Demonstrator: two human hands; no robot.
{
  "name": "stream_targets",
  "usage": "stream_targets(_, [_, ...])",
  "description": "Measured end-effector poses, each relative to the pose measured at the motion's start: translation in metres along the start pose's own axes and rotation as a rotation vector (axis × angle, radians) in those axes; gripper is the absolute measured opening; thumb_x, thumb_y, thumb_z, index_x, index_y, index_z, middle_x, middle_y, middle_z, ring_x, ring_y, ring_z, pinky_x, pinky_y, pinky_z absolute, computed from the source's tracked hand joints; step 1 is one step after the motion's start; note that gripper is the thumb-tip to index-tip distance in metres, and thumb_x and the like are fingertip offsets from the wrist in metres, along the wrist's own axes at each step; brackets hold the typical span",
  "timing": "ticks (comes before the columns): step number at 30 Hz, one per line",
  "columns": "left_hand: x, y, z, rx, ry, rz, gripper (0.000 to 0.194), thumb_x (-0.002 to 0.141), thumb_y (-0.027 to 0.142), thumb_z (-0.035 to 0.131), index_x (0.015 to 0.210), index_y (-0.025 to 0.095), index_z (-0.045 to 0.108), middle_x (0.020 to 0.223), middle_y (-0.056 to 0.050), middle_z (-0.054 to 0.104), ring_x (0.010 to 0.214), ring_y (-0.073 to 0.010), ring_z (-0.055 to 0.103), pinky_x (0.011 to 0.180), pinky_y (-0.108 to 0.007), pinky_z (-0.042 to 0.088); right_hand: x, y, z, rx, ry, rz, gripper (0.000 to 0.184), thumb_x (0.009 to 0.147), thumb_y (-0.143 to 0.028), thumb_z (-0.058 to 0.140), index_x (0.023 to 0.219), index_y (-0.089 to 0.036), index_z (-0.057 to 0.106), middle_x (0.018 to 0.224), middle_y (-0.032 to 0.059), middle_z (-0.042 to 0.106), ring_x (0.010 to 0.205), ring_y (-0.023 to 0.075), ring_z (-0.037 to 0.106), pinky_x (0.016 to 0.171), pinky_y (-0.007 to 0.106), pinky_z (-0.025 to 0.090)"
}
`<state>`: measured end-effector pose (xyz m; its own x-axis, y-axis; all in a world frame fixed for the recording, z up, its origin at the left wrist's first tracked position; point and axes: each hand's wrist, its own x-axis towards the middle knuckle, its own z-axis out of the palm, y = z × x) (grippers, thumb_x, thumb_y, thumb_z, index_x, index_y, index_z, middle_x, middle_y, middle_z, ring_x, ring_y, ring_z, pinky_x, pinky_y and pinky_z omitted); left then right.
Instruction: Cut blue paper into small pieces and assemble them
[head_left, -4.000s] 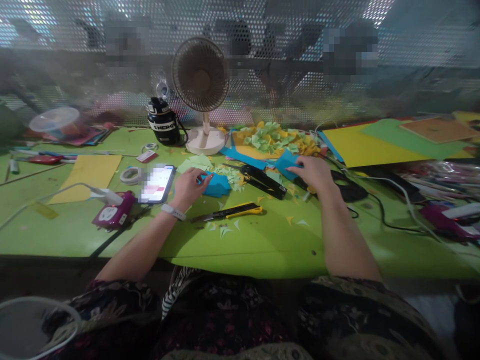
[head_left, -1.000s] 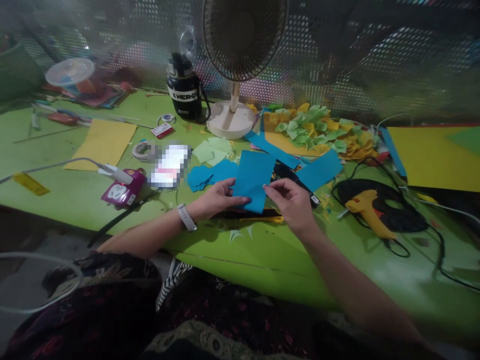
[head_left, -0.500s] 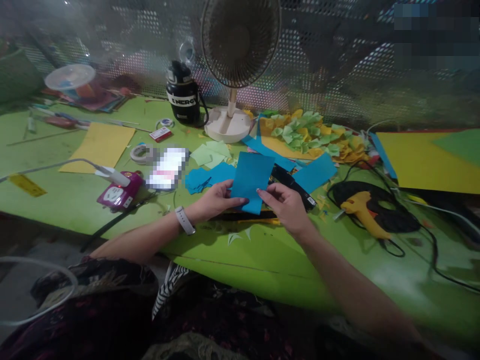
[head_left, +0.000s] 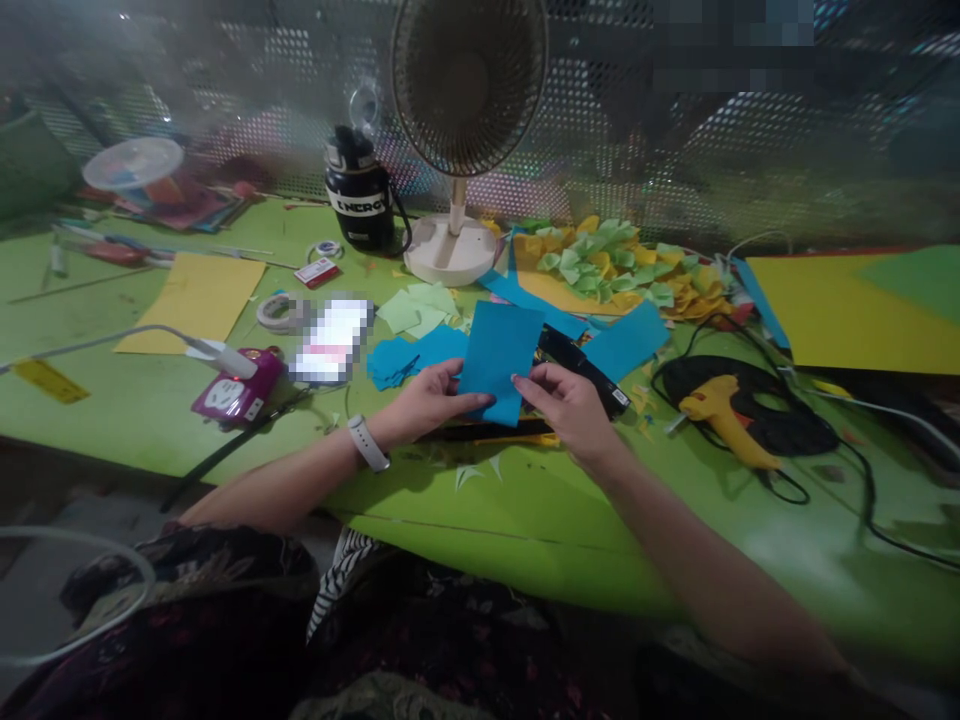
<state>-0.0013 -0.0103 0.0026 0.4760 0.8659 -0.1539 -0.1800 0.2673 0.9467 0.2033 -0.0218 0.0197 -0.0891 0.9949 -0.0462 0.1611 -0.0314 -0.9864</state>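
My left hand [head_left: 431,397] and right hand [head_left: 566,410] sit close together, gripping a blue paper rectangle [head_left: 499,360] by its lower edges at the frame's center, over the green table [head_left: 540,525]. A black stapler [head_left: 581,368] lies just beyond my right hand.
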Motion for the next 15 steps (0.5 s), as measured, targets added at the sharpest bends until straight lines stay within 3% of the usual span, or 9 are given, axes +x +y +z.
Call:
stream_targets(6, [-0.0042, 0.0081, 0.0006, 0.068, -0.070, -0.185, 0.041, 0.069, 0.032, 0.087, 0.100, 0.013, 0.069, 0.099, -0.011, 0.077, 0.085, -0.0194, 0.074, 0.070, -0.029, 0.060, 0.0006, 0.0000, -0.0027, -0.049, 0.019, -0.030, 0.047, 0.068, -0.064, 0.078, 0.069, -0.020, 0.058, 0.065, -0.0021, 0.052, 0.058, 0.0114, 0.044, 0.056, 0.028, 0.039])
stream_targets(10, [-0.0053, 0.0096, -0.0011, 0.087, -0.121, -0.207, 0.030, 0.071, 0.030, 0.085, 0.091, 0.012, 0.070, 0.086, -0.009, 0.077, 0.077, -0.0167, 0.074, 0.068, -0.027, 0.060, -0.0006, -0.0005, -0.0031, -0.086, 0.021, -0.050, 0.047, 0.070, -0.064, 0.076, 0.069, -0.021, 0.057, 0.065, -0.0021, 0.051, 0.058, 0.0115, 0.042, 0.055, 0.029, 0.038])
stream_targets(15, [-0.0038, 0.0093, -0.0013, 0.063, -0.114, -0.177, 0.032, 0.071, 0.029, 0.085, 0.093, 0.012, 0.069, 0.085, -0.008, 0.077, 0.076, -0.0159, 0.073, 0.072, -0.029, 0.060, -0.0017, -0.0065, -0.0042, -0.092, 0.019, -0.048, 0.045, 0.072, -0.063, 0.074, 0.070, -0.021, 0.059, 0.064, -0.0022, 0.051, 0.059, 0.0121, 0.044, 0.056, 0.029, 0.038])
